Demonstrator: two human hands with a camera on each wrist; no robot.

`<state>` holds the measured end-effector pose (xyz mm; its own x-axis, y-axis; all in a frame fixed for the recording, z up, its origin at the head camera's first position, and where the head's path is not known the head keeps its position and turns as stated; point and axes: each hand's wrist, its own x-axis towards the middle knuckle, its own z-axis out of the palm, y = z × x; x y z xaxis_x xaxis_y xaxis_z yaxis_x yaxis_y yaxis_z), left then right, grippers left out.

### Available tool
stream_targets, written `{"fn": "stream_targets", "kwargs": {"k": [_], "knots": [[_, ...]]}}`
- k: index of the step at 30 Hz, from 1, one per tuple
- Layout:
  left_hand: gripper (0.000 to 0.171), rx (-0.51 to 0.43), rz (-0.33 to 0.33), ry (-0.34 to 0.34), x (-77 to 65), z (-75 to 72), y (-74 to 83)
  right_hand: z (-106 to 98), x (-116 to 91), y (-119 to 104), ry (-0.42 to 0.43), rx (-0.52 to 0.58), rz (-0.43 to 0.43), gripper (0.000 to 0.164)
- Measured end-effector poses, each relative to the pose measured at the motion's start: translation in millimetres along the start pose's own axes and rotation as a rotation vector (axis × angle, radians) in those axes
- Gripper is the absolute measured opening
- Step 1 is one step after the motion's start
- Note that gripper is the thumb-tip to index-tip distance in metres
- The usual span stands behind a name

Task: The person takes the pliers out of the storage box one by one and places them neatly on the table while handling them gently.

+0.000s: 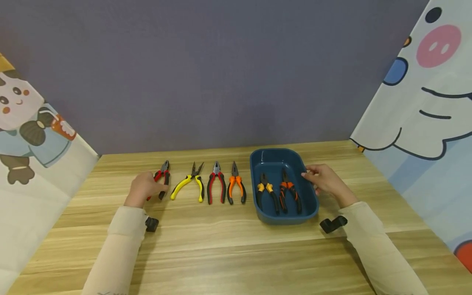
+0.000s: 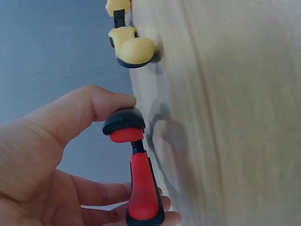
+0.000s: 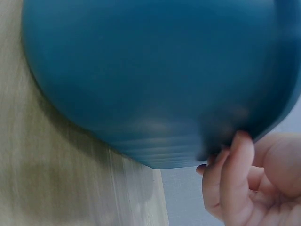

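My left hand point(image 1: 141, 189) grips a pair of red-and-black pliers point(image 1: 166, 177) at the left end of a row on the table. In the left wrist view the thumb presses one handle of these pliers point(image 2: 143, 188) and the fingers curl at the other. My right hand point(image 1: 326, 180) pinches the right rim of a dark blue plastic bin point(image 1: 285, 220); the right wrist view has its fingers point(image 3: 237, 162) at the rim. Inside the bin lie yellow-and-black pliers point(image 1: 271, 192) and orange-and-black pliers point(image 1: 291, 190), side by side.
Between hand and bin lie yellow long-nose pliers point(image 1: 199, 183) with spread handles, red-and-black pliers point(image 1: 210, 184), and orange-and-black long-nose pliers point(image 1: 230, 186). A grey wall point(image 1: 221, 82) stands behind the wooden table point(image 1: 221, 262), with cartoon-printed panels point(image 1: 416, 123) at both sides.
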<state>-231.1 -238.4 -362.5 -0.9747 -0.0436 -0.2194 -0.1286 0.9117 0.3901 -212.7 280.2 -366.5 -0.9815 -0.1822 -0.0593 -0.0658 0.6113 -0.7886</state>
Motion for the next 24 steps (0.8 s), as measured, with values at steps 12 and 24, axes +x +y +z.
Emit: {"fn": "stream_targets", "kwargs": {"k": [12, 24], "knots": [[0.037, 0.012, -0.009, 0.007, -0.8, 4.7, -1.8, -0.5, 1.8, 2.2, 0.002, -0.009, -0.002, 0.042], [0.036, 0.043, -0.009, 0.004, -1.4, 7.1, 0.8, -0.4, 1.3, -1.2, 0.000, -0.015, -0.006, 0.044]]}}
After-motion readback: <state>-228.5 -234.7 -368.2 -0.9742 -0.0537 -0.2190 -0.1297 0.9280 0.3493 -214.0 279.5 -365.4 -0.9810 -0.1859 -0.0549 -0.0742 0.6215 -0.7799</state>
